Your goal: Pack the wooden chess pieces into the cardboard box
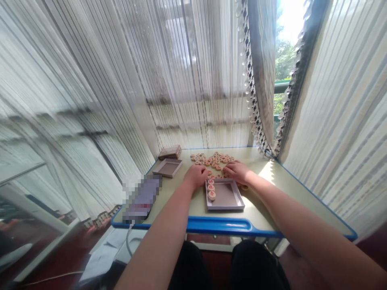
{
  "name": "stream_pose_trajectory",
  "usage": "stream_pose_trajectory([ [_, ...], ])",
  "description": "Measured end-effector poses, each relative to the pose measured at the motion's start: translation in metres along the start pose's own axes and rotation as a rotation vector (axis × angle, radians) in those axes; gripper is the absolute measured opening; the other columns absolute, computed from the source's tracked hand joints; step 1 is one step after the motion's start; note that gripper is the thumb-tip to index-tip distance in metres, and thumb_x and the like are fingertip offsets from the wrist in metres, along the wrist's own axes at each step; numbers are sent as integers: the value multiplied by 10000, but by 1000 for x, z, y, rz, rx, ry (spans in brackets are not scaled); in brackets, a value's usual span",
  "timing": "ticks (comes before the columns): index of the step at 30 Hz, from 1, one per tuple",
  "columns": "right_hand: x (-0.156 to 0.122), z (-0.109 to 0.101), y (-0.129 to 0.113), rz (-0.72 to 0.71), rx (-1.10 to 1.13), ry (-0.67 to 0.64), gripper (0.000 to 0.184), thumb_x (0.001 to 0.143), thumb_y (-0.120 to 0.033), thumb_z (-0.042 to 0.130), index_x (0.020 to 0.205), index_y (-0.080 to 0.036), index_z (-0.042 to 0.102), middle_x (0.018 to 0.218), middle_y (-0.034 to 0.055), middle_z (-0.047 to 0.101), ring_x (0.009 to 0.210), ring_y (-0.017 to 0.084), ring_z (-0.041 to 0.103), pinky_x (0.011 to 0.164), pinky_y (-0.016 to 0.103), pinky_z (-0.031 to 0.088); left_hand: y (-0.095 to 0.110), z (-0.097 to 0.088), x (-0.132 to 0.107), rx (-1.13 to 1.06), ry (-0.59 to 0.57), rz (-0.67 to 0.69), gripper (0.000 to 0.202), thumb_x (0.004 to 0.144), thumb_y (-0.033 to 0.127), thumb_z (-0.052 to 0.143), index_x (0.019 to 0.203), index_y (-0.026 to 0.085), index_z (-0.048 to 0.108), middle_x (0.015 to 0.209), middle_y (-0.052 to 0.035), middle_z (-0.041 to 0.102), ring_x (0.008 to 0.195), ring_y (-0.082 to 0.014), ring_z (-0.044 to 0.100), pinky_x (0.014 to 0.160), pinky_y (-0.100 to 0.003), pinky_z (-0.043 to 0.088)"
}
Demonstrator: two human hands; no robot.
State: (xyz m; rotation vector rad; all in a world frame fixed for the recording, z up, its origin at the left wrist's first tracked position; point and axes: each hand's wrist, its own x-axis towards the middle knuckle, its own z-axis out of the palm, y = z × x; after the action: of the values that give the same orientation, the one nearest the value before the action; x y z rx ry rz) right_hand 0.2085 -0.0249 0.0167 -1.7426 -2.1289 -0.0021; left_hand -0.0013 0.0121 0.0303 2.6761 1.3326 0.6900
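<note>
An open shallow box [225, 208] lies on the table in front of me, with three round Chinese chess pieces [211, 195] in a column along its left side, their red characters facing up. Just beyond its upper left corner is my left hand [197, 175], fingers curled together beside loose pieces; what they hold, if anything, is hidden. My right hand [238, 172] is past the box's upper right corner, its fingertips closed at a Chinese chess piece [224, 170]. Many more pieces [216, 158] are spread beyond both hands.
A second shallow tray [168, 168] and a stacked box [170, 151] stand at the back left. A blurred-out flat device [143, 197] with a cable lies at the left edge. The table's blue rim [217, 224] runs along the front; sheer curtains [193, 72] hang behind.
</note>
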Motion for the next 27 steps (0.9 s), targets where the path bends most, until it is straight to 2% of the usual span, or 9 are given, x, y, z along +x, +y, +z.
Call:
stream_pose_trajectory([
  [3, 2, 6, 3, 23, 15, 27, 281, 805, -219, 439, 941, -232, 685, 1047, 35, 632, 998, 246, 498, 857, 342, 396, 0, -2, -1, -5, -8, -46, 260, 766, 270, 430, 719, 165, 664, 679, -33, 647, 624, -132, 519, 576, -232, 343],
  [7, 4, 11, 8, 38, 57, 42, 323, 727, -107, 484, 944, -235, 686, 1068, 10, 638, 1023, 221, 496, 878, 306, 399, 0, -5, -3, 21, -22, -6, 292, 762, 332, 442, 663, 165, 659, 602, -24, 608, 577, -123, 479, 536, -238, 297],
  [13, 7, 12, 12, 56, 101, 67, 264, 748, -143, 481, 884, -236, 688, 1021, 9, 655, 1017, 201, 509, 890, 307, 393, 1, -8, -3, -60, -71, -8, 369, 754, 385, 429, 543, 148, 618, 470, 8, 489, 487, -92, 387, 490, -233, 257],
  [17, 6, 8, 10, 64, 69, 65, 192, 760, -224, 501, 835, -220, 678, 910, 37, 669, 968, 215, 518, 840, 306, 402, 2, -9, -3, -115, -104, -20, 305, 711, 331, 450, 527, 145, 606, 436, 26, 435, 469, -83, 373, 472, -221, 256],
  [22, 3, 4, 8, 107, 49, 49, 197, 757, -312, 508, 810, -213, 670, 875, 45, 669, 952, 244, 502, 774, 316, 405, 1, -9, -4, -166, -176, -56, 233, 662, 267, 457, 553, 146, 622, 456, 27, 474, 483, -87, 410, 465, -211, 275],
  [27, 3, 3, 9, 160, 49, 45, 192, 753, -293, 503, 787, -217, 675, 862, 34, 671, 944, 234, 500, 771, 302, 394, -1, -9, -4, -178, -182, -57, 229, 653, 260, 461, 592, 147, 651, 485, 19, 529, 505, -97, 447, 487, -210, 310],
])
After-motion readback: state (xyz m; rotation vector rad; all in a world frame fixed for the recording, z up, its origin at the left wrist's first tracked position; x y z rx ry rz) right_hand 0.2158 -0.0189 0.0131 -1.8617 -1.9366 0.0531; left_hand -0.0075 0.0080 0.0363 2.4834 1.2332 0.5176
